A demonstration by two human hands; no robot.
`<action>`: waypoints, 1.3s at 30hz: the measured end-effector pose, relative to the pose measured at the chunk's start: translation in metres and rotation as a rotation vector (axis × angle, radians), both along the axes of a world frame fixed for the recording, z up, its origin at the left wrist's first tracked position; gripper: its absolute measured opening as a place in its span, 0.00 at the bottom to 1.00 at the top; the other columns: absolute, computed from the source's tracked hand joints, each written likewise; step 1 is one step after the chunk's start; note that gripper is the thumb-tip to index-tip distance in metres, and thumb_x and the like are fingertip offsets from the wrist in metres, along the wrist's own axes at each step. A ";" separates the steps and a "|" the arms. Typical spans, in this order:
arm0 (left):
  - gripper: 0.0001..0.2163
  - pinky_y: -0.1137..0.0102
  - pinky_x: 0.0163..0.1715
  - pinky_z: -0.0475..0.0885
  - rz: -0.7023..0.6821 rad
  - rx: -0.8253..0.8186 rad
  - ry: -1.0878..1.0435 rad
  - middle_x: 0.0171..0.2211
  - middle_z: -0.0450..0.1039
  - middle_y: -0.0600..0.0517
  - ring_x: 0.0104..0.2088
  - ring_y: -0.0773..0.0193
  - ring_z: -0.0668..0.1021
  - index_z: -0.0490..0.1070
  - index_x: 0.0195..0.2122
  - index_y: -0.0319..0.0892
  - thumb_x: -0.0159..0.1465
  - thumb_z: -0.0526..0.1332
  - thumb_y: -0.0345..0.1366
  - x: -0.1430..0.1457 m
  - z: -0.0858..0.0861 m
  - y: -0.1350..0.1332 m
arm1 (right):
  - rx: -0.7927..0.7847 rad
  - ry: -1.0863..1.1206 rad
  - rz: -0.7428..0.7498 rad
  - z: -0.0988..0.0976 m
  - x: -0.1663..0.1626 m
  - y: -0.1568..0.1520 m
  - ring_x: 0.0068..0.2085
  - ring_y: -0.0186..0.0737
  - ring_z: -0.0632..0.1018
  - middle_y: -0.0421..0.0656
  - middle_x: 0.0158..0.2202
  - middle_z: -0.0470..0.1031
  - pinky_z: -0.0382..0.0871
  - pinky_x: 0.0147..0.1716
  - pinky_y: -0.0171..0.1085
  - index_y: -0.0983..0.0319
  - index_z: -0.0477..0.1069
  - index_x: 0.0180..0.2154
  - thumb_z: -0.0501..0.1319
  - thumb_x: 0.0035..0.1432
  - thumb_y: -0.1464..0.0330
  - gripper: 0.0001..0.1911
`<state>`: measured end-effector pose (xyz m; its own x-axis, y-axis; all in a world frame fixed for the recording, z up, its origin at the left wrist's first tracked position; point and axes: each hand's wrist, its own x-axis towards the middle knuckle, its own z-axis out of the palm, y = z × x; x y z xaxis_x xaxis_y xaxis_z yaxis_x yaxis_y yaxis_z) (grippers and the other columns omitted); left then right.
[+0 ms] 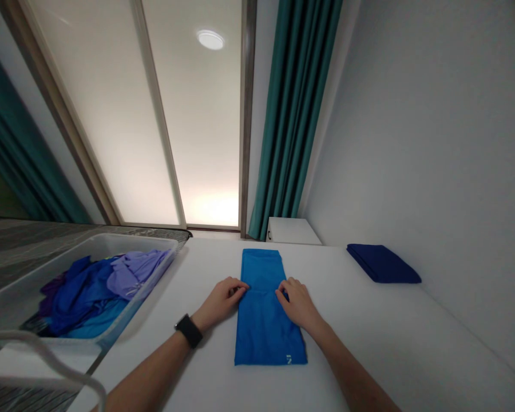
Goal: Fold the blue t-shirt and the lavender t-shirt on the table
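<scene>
A bright blue garment, folded into a long strip with small white lettering at its near right corner, lies flat on the white table. At its left edge, about mid-length, my left hand has its fingers closed in a pinch on the cloth. Opposite, my right hand pinches the right edge with curled fingers. A faint crease crosses the cloth between the two hands. The garment's exact kind cannot be made out. A dark watch sits on my left wrist.
Left of the table stands a translucent plastic bin holding crumpled blue, lilac and purple clothes. A folded navy cloth lies at the right, by the wall. Behind are a white cabinet and a teal curtain. A grey curved tube crosses the lower left.
</scene>
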<state>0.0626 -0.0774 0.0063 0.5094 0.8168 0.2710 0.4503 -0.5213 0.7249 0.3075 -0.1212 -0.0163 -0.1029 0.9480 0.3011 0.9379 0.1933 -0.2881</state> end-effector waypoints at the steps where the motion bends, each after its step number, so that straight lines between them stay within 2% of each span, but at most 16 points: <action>1: 0.13 0.66 0.43 0.70 -0.013 0.013 0.012 0.39 0.78 0.48 0.41 0.59 0.77 0.78 0.40 0.43 0.67 0.55 0.41 0.000 -0.001 -0.001 | 0.000 0.005 0.004 -0.002 0.000 -0.001 0.41 0.41 0.73 0.43 0.37 0.74 0.59 0.40 0.38 0.60 0.69 0.34 0.53 0.67 0.65 0.10; 7: 0.13 0.65 0.43 0.70 -0.042 0.052 0.054 0.38 0.77 0.48 0.40 0.59 0.76 0.77 0.40 0.42 0.68 0.54 0.41 0.001 -0.001 0.002 | -0.018 0.050 0.057 -0.005 -0.001 -0.001 0.40 0.41 0.74 0.41 0.36 0.76 0.59 0.40 0.38 0.59 0.69 0.36 0.53 0.67 0.68 0.08; 14: 0.11 0.66 0.42 0.69 -0.040 0.080 0.081 0.37 0.77 0.48 0.40 0.59 0.76 0.78 0.40 0.42 0.67 0.56 0.38 0.002 -0.005 0.004 | 0.012 0.227 0.150 -0.012 0.004 0.005 0.39 0.39 0.75 0.42 0.37 0.75 0.65 0.40 0.37 0.60 0.68 0.36 0.53 0.65 0.71 0.06; 19: 0.09 0.66 0.41 0.69 -0.039 0.074 0.093 0.36 0.76 0.49 0.39 0.59 0.76 0.77 0.38 0.42 0.65 0.57 0.35 0.003 -0.007 0.005 | 0.003 0.191 0.149 -0.012 0.003 0.006 0.40 0.39 0.76 0.42 0.38 0.76 0.67 0.41 0.38 0.59 0.69 0.38 0.54 0.64 0.71 0.06; 24: 0.08 0.67 0.39 0.70 -0.018 0.075 0.092 0.35 0.74 0.50 0.36 0.61 0.75 0.76 0.38 0.41 0.65 0.56 0.33 0.002 -0.008 0.005 | 0.059 0.163 0.099 -0.005 0.000 0.002 0.41 0.41 0.75 0.43 0.39 0.73 0.68 0.42 0.39 0.59 0.70 0.39 0.55 0.63 0.72 0.06; 27: 0.09 0.66 0.40 0.70 0.008 0.196 0.086 0.36 0.73 0.49 0.37 0.60 0.74 0.74 0.39 0.41 0.67 0.54 0.31 0.000 -0.002 -0.002 | 0.175 0.125 0.078 0.007 -0.001 -0.007 0.43 0.44 0.73 0.45 0.40 0.72 0.67 0.43 0.42 0.59 0.70 0.41 0.55 0.63 0.73 0.07; 29: 0.09 0.65 0.42 0.69 -0.043 0.343 0.110 0.38 0.73 0.48 0.40 0.60 0.73 0.74 0.40 0.42 0.67 0.54 0.30 -0.001 0.007 -0.013 | 0.226 0.079 0.128 0.017 -0.003 -0.018 0.42 0.44 0.72 0.45 0.40 0.72 0.66 0.43 0.43 0.59 0.70 0.41 0.55 0.64 0.73 0.07; 32: 0.08 0.66 0.42 0.68 -0.267 0.527 0.232 0.37 0.73 0.48 0.40 0.61 0.72 0.73 0.41 0.43 0.69 0.54 0.31 0.002 0.020 -0.038 | 0.224 -0.010 0.287 0.027 -0.008 -0.044 0.41 0.42 0.71 0.43 0.37 0.72 0.64 0.42 0.40 0.59 0.69 0.37 0.57 0.63 0.73 0.04; 34: 0.08 0.67 0.39 0.68 -0.379 0.614 0.308 0.35 0.73 0.49 0.38 0.62 0.72 0.73 0.39 0.43 0.69 0.54 0.33 0.006 0.025 -0.056 | 0.214 -0.069 0.382 0.028 -0.011 -0.063 0.39 0.40 0.71 0.42 0.35 0.71 0.63 0.41 0.39 0.59 0.69 0.35 0.59 0.62 0.72 0.03; 37: 0.09 0.67 0.36 0.67 -0.451 0.728 0.382 0.32 0.71 0.51 0.35 0.63 0.71 0.71 0.33 0.43 0.70 0.55 0.34 0.010 0.026 -0.077 | 0.216 -0.140 0.447 0.025 -0.010 -0.086 0.38 0.40 0.70 0.41 0.33 0.71 0.62 0.39 0.39 0.59 0.68 0.32 0.61 0.61 0.71 0.05; 39: 0.08 0.67 0.36 0.67 -0.462 0.734 0.419 0.32 0.71 0.51 0.35 0.62 0.72 0.70 0.33 0.43 0.69 0.56 0.35 0.008 0.023 -0.085 | 0.210 -0.175 0.467 0.022 -0.006 -0.096 0.37 0.40 0.70 0.40 0.32 0.71 0.62 0.38 0.39 0.59 0.68 0.31 0.62 0.61 0.71 0.05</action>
<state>0.0708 -0.1624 0.0297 0.9096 0.2109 0.3581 0.2353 -0.9716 -0.0255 0.3016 -0.2176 0.0059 -0.5645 0.7105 0.4201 0.7688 0.6379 -0.0458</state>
